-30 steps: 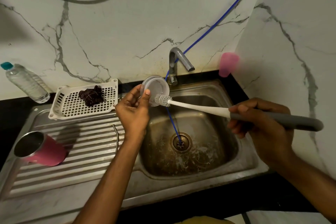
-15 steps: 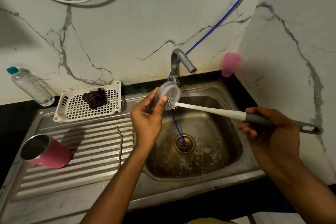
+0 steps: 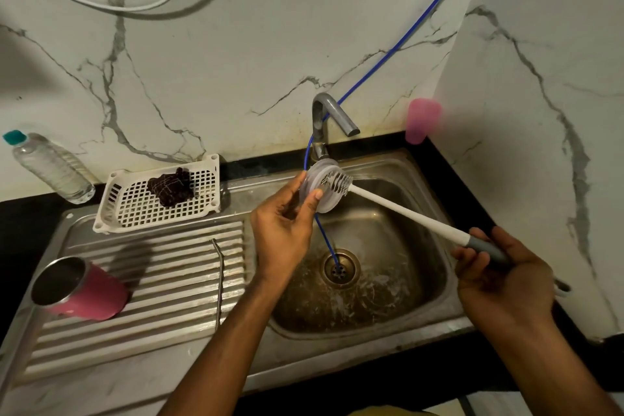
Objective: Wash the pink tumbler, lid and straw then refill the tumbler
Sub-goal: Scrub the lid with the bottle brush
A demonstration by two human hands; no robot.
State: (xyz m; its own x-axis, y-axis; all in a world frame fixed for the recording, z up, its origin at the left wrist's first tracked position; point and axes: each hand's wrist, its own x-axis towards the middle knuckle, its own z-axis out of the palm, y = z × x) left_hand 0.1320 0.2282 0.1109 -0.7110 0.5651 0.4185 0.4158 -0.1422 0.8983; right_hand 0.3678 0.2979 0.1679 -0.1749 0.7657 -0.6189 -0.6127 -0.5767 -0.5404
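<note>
Marble-veined wall backs a steel sink [image 3: 418, 307] set in a black counter. At far left a bottle [image 3: 50, 169] leans against the wall, and beside it a white basket [image 3: 135, 213] holds a dark cloth [image 3: 172, 186]. On the ribbed drainboard [image 3: 152, 321] the tumbler [image 3: 87, 290] lies on its side, and the metal straw [image 3: 220, 277] lies to its right, apart from it. Over the basin's left edge the left hand [image 3: 283, 230] pinches the lid [image 3: 326, 199] by its rim between thumb and fingers, holding it on edge. The brush [image 3: 405, 209] presses its bristles against the lid's face, below the tap [image 3: 329, 118], where a blue hose [image 3: 398, 44] runs down to the drain. The right hand [image 3: 499, 277] grips the brush's grey handle over the basin's right side. A blurred pink cup [image 3: 422, 120] stands in the back right corner.
</note>
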